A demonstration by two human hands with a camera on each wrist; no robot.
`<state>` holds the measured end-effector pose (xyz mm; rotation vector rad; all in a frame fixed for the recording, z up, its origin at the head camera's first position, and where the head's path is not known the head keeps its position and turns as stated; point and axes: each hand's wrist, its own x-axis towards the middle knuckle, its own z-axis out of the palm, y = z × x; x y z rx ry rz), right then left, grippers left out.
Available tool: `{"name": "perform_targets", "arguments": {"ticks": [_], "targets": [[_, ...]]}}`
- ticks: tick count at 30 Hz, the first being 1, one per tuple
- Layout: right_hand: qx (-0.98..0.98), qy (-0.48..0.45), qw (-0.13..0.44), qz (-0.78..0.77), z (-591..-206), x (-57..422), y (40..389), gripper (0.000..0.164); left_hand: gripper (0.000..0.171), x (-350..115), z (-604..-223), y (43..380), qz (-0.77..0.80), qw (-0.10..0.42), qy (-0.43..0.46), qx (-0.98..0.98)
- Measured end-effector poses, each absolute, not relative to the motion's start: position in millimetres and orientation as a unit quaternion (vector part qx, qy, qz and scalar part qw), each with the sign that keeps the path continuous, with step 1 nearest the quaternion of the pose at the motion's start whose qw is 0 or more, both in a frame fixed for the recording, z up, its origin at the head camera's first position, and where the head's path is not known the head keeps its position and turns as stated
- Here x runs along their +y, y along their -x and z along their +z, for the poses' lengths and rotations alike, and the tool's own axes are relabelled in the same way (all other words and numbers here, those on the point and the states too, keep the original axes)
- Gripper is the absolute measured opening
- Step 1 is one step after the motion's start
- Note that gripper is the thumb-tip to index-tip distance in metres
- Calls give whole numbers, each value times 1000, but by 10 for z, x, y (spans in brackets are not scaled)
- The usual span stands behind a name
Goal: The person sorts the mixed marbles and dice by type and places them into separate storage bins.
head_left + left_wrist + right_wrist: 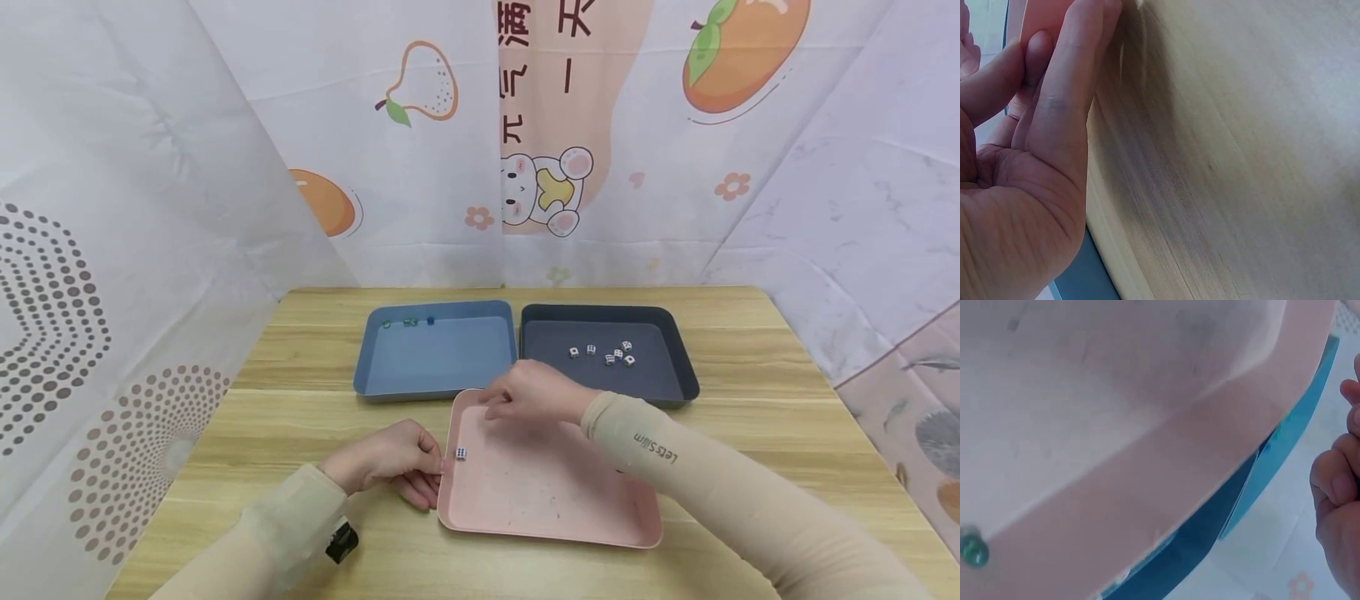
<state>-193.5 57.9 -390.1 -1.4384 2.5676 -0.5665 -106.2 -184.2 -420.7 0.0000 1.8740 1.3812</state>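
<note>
A pink tray (547, 540) lies near the front of the table. Its left rim is pinched between the thumb and fingers of my left hand (397, 462); the left wrist view shows the pink edge (1044, 19) between them. Over the tray's far left part is my right hand (536, 392), fingers bent; whether they hold anything is hidden. One white die (461, 453) sits inside by the left wall. In the right wrist view a green glass bead (974, 550) rests against the tray wall, with my right hand (1338, 487) at the right edge.
Behind the pink tray, a blue tray (438, 387) holds a few green and blue beads (409, 322). Right of it, a dark tray (551, 321) contains several white dice (618, 353). A small black object (342, 542) is at my left wrist. Printed cloth (420, 208) hangs behind the table.
</note>
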Motion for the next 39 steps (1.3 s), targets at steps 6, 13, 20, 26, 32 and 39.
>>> {"name": "perform_targets", "arguments": {"ticks": [6, 13, 20, 26, 32, 39], "targets": [[837, 516, 99, -151, -4052, 453, 1816, 20, 19, -1844, -4211, 1060, 545, 396, 0, 739], [826, 527, 118, -159, -4186, 369, 1721, 21, 20, -1848, -4206, 1055, 551, 400, -5, 733], [823, 530, 117, -164, -4266, 284, 1646, 28, 21, -1853, -4197, 1053, 553, 403, -4, 729], [828, 521, 111, -174, -4316, 222, 1608, 27, 20, -1858, -4182, 1058, 554, 405, -8, 728], [823, 534, 101, -162, -4352, 147, 1594, 18, 22, -1864, -4167, 1066, 551, 406, -8, 729], [828, 530, 92, -157, -4373, 154, 1592, 9, 22, -1857, -4174, 1058, 551, 405, -8, 730]]}}
